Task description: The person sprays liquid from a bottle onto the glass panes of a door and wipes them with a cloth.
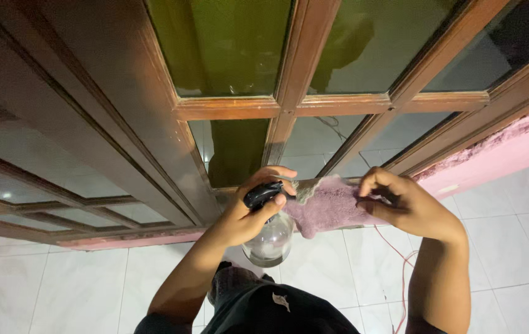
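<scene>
Left hand (249,213) is wrapped tight round a clear spray bottle (268,232) and right hand (400,204) pinches a pink cloth (332,207) at the wooden door frame's (239,108) bottom rail, so overspray could drip onto the white tile floor (91,278), or a loose pinch drops the cloth.

Both my arms are stretched out in front of me, elbows bent a bit, left hand (249,210) curled tight with the thumb up top, right hand (400,204) out to the side with fingers pinched together, wrist cocked.
</scene>
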